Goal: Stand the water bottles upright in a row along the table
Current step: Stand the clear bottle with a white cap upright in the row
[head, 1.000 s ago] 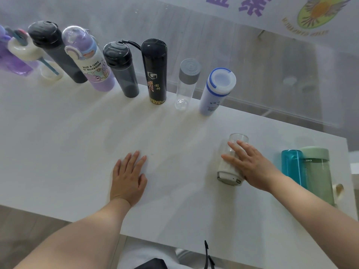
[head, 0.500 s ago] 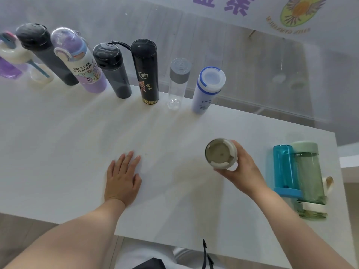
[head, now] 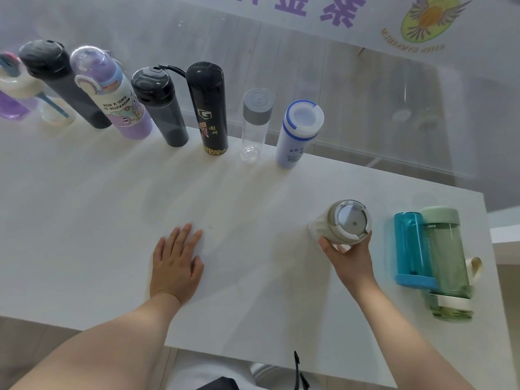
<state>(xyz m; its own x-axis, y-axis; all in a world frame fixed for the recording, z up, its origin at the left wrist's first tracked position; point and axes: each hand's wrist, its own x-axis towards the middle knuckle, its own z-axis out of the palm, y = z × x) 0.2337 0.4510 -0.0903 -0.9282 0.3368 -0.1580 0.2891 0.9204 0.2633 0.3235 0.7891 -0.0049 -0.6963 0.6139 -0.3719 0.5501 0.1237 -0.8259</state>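
A: What stands at the back of the white table (head: pixel 84 206)?

B: A row of bottles (head: pixel 208 108), all upright.

A: And the left hand (head: pixel 176 263)?

B: It lies flat on the table, fingers straight, holding nothing.

A: The right hand (head: pixel 350 258)?

B: It grips the beige bottle (head: pixel 344 222) by the side, lid up.

A: Further right?

B: The blue bottle (head: pixel 409 249) and green bottle (head: pixel 447 260) lie down, touching.

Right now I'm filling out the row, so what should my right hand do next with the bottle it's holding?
Probably carry the small beige-lidded bottle in your right hand to the far edge and stand it beside the white bottle with the blue-ringed lid, the row's last upright one.
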